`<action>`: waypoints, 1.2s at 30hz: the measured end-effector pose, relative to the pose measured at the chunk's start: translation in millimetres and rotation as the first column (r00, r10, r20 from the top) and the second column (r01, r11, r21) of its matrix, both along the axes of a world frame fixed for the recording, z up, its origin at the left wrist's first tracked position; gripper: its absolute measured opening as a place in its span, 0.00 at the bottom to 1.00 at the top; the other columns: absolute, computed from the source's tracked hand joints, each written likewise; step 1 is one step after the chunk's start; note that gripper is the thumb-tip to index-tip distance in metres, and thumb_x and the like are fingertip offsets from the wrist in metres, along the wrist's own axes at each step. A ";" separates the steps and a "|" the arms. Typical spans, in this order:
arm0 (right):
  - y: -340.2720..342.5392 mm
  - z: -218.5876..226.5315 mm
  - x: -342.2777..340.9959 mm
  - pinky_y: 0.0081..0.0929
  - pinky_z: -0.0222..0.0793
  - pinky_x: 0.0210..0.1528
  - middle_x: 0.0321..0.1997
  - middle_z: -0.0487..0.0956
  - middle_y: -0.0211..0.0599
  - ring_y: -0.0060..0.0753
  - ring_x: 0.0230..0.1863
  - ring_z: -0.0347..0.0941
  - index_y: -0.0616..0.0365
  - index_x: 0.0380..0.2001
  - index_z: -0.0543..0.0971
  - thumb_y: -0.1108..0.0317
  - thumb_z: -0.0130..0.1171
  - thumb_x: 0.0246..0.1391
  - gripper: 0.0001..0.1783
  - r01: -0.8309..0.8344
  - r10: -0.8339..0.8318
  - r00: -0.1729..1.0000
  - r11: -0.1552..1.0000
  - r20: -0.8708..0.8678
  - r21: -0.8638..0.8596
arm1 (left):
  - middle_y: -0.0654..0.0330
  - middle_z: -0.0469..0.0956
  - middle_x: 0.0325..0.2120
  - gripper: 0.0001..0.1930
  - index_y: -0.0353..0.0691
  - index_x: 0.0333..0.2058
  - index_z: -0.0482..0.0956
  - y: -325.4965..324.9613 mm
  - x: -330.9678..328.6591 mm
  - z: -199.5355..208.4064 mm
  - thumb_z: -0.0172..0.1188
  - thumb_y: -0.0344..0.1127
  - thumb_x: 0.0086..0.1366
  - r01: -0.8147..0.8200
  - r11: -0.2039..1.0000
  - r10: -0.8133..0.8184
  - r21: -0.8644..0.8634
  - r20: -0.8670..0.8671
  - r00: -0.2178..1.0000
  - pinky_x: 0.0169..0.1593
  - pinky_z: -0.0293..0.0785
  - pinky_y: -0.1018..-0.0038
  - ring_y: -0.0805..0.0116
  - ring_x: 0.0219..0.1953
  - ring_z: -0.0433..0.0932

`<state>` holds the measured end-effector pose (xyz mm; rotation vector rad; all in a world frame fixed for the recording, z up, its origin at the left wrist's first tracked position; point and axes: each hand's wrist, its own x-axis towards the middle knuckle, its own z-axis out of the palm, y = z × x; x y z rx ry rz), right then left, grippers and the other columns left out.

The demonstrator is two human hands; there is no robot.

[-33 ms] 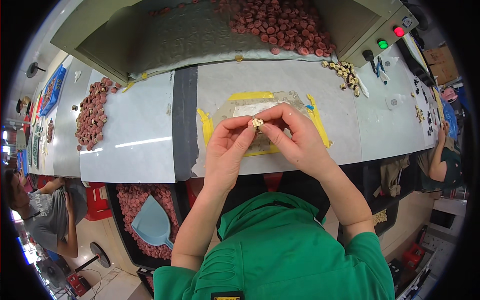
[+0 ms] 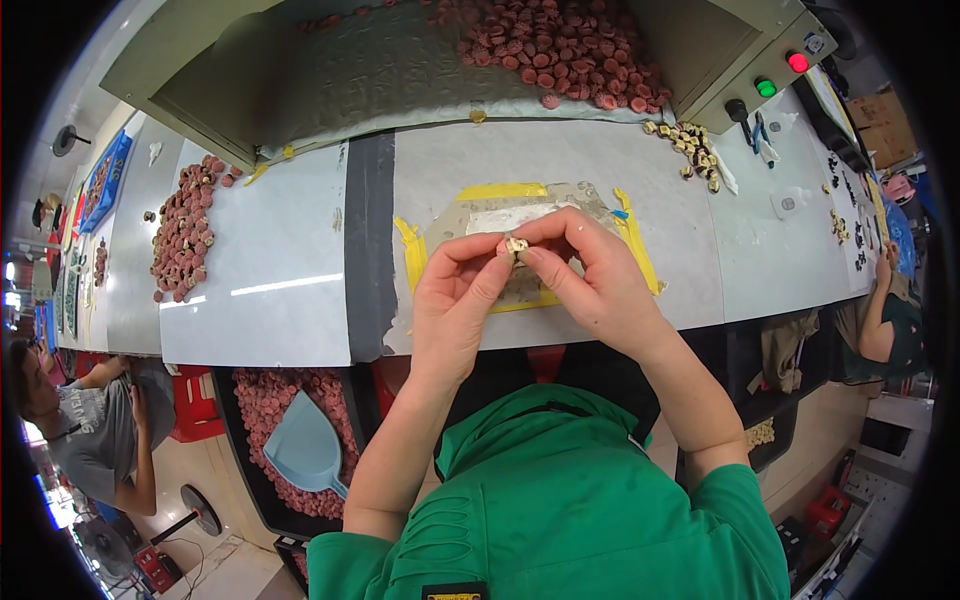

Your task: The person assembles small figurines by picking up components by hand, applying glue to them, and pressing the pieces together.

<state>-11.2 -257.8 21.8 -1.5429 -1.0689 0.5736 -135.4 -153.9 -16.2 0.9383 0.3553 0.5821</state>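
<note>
Both my hands meet over the taped patch of the table. Between thumb and fingertips, my left hand [image 2: 452, 305] pinches a small cream-coloured piece [image 2: 516, 245]. My right hand [image 2: 598, 285] grips the same piece from the other side. It looks blocky with a dark spot; its far side is hidden by my fingers, and a bit of pink shows at its left. Under my hands lies a worn grey-white work patch [image 2: 470, 218] edged with yellow tape [image 2: 502, 190].
Pink, cup-shaped pieces [image 2: 560, 50] fill the machine opening ahead. Cream-and-dark pieces [image 2: 693, 155] lie at right by pliers [image 2: 765, 140]. Pink rounded pieces [image 2: 185, 225] are heaped at left. Below, a black bin holds pink pieces and a blue scoop [image 2: 303, 445]. People sit at both sides.
</note>
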 end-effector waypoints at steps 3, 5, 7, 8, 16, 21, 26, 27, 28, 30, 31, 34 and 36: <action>-0.7 -2.1 -4.4 0.23 0.70 0.37 0.35 0.75 0.37 0.28 0.33 0.73 0.63 0.38 0.74 0.73 0.54 0.57 0.07 0.045 -0.045 0.999 0.999 0.026 0.020 | 0.60 0.74 0.44 0.10 0.33 0.45 0.72 -4.6 2.1 -8.0 0.56 0.27 0.65 -0.080 0.979 0.075 0.188 0.037 0.997 0.52 0.70 0.78 0.74 0.45 0.74; 0.8 -5.0 -7.2 0.24 0.70 0.37 0.35 0.74 0.38 0.29 0.33 0.73 0.63 0.38 0.74 0.74 0.55 0.57 0.06 0.062 -0.063 0.998 0.997 0.026 0.041 | 0.59 0.74 0.44 0.10 0.33 0.45 0.73 -6.4 2.2 -10.7 0.56 0.26 0.65 -0.102 0.969 0.092 0.225 0.054 0.994 0.52 0.70 0.77 0.74 0.45 0.74; 4.0 -9.3 -8.8 0.25 0.71 0.37 0.36 0.74 0.38 0.31 0.34 0.74 0.62 0.37 0.74 0.75 0.55 0.55 0.06 0.074 -0.096 0.978 0.989 0.184 0.124 | 0.59 0.74 0.44 0.10 0.33 0.45 0.73 -6.0 1.8 -9.7 0.55 0.25 0.65 -0.126 0.956 0.111 0.264 0.072 0.991 0.52 0.70 0.77 0.74 0.45 0.74; 4.6 -12.4 -8.1 0.25 0.71 0.37 0.36 0.74 0.38 0.31 0.34 0.74 0.62 0.37 0.74 0.75 0.55 0.55 0.06 0.073 -0.096 0.978 0.989 0.184 0.125 | 0.59 0.74 0.44 0.10 0.33 0.45 0.73 -4.4 1.8 -6.7 0.56 0.26 0.65 -0.087 0.982 0.078 0.167 0.057 0.995 0.51 0.71 0.77 0.73 0.45 0.74; 6.9 -4.4 13.7 0.28 0.66 0.43 0.38 0.72 0.34 0.34 0.43 0.68 0.56 0.37 0.76 0.68 0.63 0.49 0.11 -0.172 0.148 0.962 0.981 0.228 0.087 | 0.56 0.75 0.41 0.25 0.37 0.58 0.58 8.2 -0.8 0.0 0.55 0.26 0.65 0.123 0.992 -0.123 -0.036 -0.001 0.992 0.50 0.72 0.78 0.73 0.43 0.75; 2.3 -9.1 23.3 0.29 0.66 0.44 0.38 0.72 0.33 0.36 0.41 0.68 0.55 0.36 0.77 0.68 0.63 0.48 0.11 -0.211 0.190 0.951 0.975 0.244 0.064 | 0.57 0.73 0.42 0.28 0.38 0.59 0.56 12.7 -1.0 8.5 0.57 0.28 0.63 0.204 0.978 -0.207 -0.036 -0.080 0.975 0.49 0.71 0.77 0.73 0.44 0.74; -0.7 5.4 26.8 0.33 0.65 0.46 0.38 0.73 0.34 0.37 0.42 0.69 0.55 0.36 0.77 0.68 0.63 0.48 0.11 -0.294 0.264 0.830 0.956 0.492 -0.016 | 0.57 0.73 0.42 0.29 0.38 0.59 0.56 13.8 5.4 27.6 0.59 0.33 0.63 0.391 0.906 -0.333 0.164 -0.295 0.896 0.48 0.70 0.76 0.73 0.44 0.74; -2.3 9.4 26.2 0.33 0.66 0.47 0.39 0.73 0.33 0.37 0.43 0.69 0.55 0.37 0.77 0.70 0.63 0.47 0.12 -0.281 0.261 0.809 0.959 0.527 -0.044 | 0.57 0.73 0.42 0.27 0.38 0.59 0.57 13.1 5.8 29.4 0.58 0.35 0.64 0.389 0.911 -0.343 0.140 -0.270 0.900 0.47 0.70 0.77 0.73 0.44 0.73; -4.2 12.0 25.4 0.32 0.66 0.48 0.39 0.74 0.32 0.37 0.44 0.69 0.55 0.39 0.77 0.72 0.63 0.46 0.13 -0.265 0.258 0.785 0.962 0.563 -0.070 | 0.57 0.73 0.42 0.26 0.38 0.58 0.58 12.2 6.4 30.7 0.57 0.36 0.65 0.388 0.914 -0.352 0.118 -0.243 0.904 0.46 0.70 0.77 0.74 0.43 0.73; -7.7 11.2 22.7 0.32 0.66 0.48 0.40 0.74 0.33 0.37 0.45 0.70 0.56 0.40 0.77 0.72 0.62 0.48 0.14 -0.217 0.201 0.859 0.976 0.472 -0.021 | 0.58 0.73 0.42 0.25 0.38 0.58 0.60 9.2 6.8 24.4 0.56 0.38 0.66 0.357 0.933 -0.344 0.037 -0.193 0.919 0.46 0.70 0.77 0.75 0.43 0.73; -8.6 9.7 21.0 0.32 0.67 0.49 0.41 0.74 0.34 0.36 0.45 0.70 0.56 0.42 0.76 0.73 0.61 0.49 0.14 -0.172 0.152 0.917 0.985 0.368 0.023 | 0.58 0.74 0.43 0.23 0.39 0.57 0.61 8.2 5.8 20.6 0.54 0.40 0.67 0.320 0.946 -0.323 -0.048 -0.146 0.935 0.46 0.70 0.77 0.76 0.43 0.72; -18.5 2.4 23.1 0.32 0.67 0.48 0.42 0.75 0.37 0.37 0.45 0.71 0.59 0.41 0.75 0.70 0.59 0.54 0.11 -0.190 0.191 0.971 0.982 0.142 -0.019 | 0.60 0.75 0.43 0.21 0.39 0.57 0.63 5.3 4.0 15.5 0.51 0.41 0.69 0.310 0.943 -0.325 -0.119 -0.135 0.936 0.45 0.70 0.78 0.77 0.43 0.73; -20.0 -1.0 18.7 0.30 0.68 0.47 0.42 0.74 0.37 0.34 0.44 0.72 0.60 0.41 0.75 0.70 0.57 0.55 0.11 -0.178 0.178 0.981 0.984 0.070 -0.009 | 0.61 0.75 0.43 0.21 0.39 0.57 0.63 2.9 2.0 11.2 0.50 0.41 0.70 0.315 0.948 -0.319 -0.049 -0.137 0.938 0.45 0.70 0.78 0.78 0.42 0.73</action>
